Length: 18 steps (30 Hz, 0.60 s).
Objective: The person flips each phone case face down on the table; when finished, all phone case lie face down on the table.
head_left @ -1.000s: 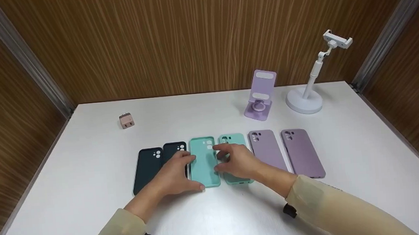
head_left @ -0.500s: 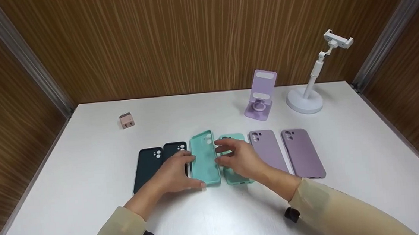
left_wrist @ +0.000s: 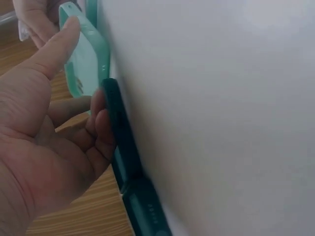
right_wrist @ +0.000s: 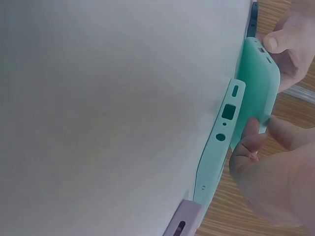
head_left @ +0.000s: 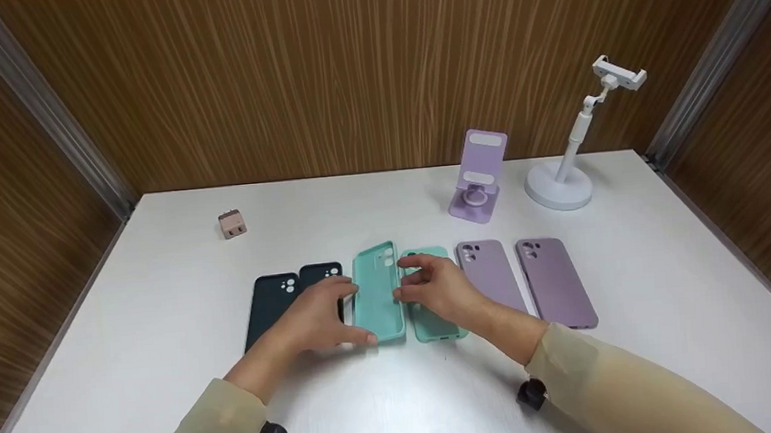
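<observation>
The right hand (head_left: 446, 293) pinched the right edge of an open-faced mint case (head_left: 377, 296) between thumb and fingers, that side tilted up off the white table (head_left: 400, 408). The left hand (head_left: 317, 315) was spread wide, its thumb touching the case's bottom edge, its fingers beside the inner dark case (head_left: 321, 271). An outer dark case (head_left: 272, 304) lay further left. Beneath the right hand lay a second mint case (head_left: 435, 327), then two purple cases (head_left: 493, 277). Behind stood a lilac stand (head_left: 481, 161) and a white holder (head_left: 559, 189).
</observation>
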Available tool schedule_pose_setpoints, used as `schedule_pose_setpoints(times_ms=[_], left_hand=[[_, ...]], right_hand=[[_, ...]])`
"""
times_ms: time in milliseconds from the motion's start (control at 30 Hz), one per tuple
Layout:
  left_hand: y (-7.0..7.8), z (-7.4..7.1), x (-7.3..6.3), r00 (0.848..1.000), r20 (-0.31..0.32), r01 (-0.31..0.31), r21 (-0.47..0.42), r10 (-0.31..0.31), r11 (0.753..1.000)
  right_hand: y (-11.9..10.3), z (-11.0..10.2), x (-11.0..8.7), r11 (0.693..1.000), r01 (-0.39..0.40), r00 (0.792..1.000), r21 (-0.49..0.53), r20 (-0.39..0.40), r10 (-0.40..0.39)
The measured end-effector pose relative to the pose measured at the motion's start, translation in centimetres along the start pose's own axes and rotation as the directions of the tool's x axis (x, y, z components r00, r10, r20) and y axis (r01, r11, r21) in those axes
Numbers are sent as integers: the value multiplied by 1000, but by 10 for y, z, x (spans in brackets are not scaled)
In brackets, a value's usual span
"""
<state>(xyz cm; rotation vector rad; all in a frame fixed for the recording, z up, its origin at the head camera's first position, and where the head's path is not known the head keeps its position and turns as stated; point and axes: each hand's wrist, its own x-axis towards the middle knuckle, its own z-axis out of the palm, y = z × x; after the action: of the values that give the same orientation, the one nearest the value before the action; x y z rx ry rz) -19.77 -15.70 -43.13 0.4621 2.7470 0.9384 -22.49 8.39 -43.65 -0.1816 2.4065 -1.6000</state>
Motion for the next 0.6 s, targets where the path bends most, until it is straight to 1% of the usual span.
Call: schedule_pose_setpoints(times_ms=[67,133,200,233,300,367,500,600], left_hand=[[6,-2,-1,998,-56,4,4,-4,1000],[13,-4,-2,994,-108,7,-14,-8,1000],[20,-3,-3,991,-137,-3,-50,-3,999],[23,-2,-3,991,-137,-10,-77,0,997],[27,1,-3,993,-118,-21,-134,5,991],[29,5,-2,997,-82,-17,-194,1,981],[31,12,0,999,-25,13,-285,-21,959],[31,14,1,999,-1,39,-321,-42,946]], right_hand=[[0,-1,0,1000,-10,1000,-15,-3,10],[1,-2,0,1000,-11,1000,-10,1,11],[2,-2,0,1000,-5,1000,-6,3,5],[2,-3,0,1000,1,1000,-4,3,-1],[3,-4,0,1000,13,1000,-1,5,-13],[4,-4,0,1000,23,1000,0,7,-23],[3,-5,0,1000,29,1000,3,11,-29],[1,-6,0,1000,22,1000,1,14,-22]])
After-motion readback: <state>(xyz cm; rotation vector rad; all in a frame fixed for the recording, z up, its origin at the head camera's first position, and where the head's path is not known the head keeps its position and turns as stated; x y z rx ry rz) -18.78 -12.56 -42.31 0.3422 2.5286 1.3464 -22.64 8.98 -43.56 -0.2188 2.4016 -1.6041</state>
